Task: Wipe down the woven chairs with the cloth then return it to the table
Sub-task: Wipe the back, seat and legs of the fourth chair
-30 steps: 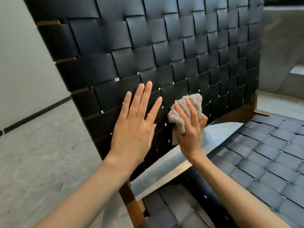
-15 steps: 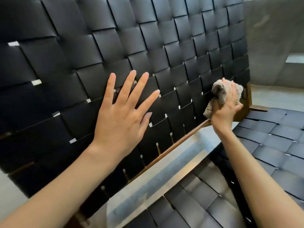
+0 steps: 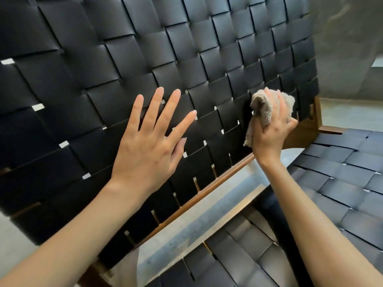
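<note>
- The backrest (image 3: 145, 48) is a weave of wide black straps and fills most of the view, tilted away from the camera.
- The left hand (image 3: 145, 150) lies flat against the lower middle of the backrest, fingers straight and spread apart, holding nothing.
- The right hand (image 3: 271, 131) is at the lower right part of the backrest, fingers curled round the cloth (image 3: 261, 106).
- The cloth is beige, bunched up and pressed on the straps near the right edge of the backrest; one end hangs below the hand.
- A brown wooden rail (image 3: 207, 189) runs along the bottom edge of the backrest, just under the right wrist.
- The seat (image 3: 342, 172), woven from the same straps, lies below and to the right of the backrest.
- Grey floor (image 3: 186, 228) shows through the gap between backrest and seat.
- A grey wall (image 3: 348, 48) stands beyond the right edge of the backrest.
</note>
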`<state>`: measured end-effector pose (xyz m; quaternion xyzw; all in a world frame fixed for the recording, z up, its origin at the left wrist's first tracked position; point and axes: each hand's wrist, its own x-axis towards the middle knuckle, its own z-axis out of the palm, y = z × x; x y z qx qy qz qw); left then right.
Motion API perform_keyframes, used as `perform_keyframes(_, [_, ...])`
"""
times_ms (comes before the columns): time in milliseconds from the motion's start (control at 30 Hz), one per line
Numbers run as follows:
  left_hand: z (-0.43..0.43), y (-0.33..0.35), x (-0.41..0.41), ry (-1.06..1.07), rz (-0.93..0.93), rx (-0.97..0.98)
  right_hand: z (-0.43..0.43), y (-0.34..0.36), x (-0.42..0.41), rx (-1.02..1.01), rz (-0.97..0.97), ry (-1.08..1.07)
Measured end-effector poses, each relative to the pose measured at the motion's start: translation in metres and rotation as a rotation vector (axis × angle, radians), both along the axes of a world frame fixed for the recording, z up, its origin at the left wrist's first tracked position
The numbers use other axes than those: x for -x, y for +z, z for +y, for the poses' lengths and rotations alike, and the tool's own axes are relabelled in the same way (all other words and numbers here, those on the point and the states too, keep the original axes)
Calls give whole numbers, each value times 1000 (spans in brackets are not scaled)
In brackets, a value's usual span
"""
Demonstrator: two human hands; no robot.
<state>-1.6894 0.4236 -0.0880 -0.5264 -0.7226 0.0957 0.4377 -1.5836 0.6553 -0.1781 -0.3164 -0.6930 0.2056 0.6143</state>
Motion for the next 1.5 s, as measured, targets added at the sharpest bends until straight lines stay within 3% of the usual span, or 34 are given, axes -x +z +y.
perform_keyframes(100, [-1, 1, 0, -7, -25, -1, 4, 2, -2, 169, -59, -51])
perform_keyframes(333, [-47, 17, -13, 31, -122, 63, -42, 22, 6, -44, -97, 38])
perform_keyframes(500, [-112, 25, -11, 166, -92, 40, -133, 39, 26, -208, -162, 263])
perform_keyframes(733, [-137, 34, -3, 251, -136, -54, -216, 33, 31, -440, -170, 467])
perform_keyframes(1000, [-149, 43, -3, 116, -286, -48, -226, 19, 25, -612, -313, 469])
perform_keyframes(1067, [-149, 44, -3, 135, -289, -26, -202, 27, 26, -532, -295, 362])
perform_keyframes(1200, [-148, 44, -4, 180, -291, 24, -154, 53, 31, -155, -158, 200])
perform_keyframes(1367, [-149, 47, -4, 178, -356, 47, -97, 85, 42, 530, 37, -27])
perform_keyframes(1433, [-150, 49, -4, 163, -385, 47, -97, 100, 44, 565, -10, -36])
perform_keyframes(1500, [-152, 50, -3, 138, -411, 47, -126, 110, 50, 385, -105, 3])
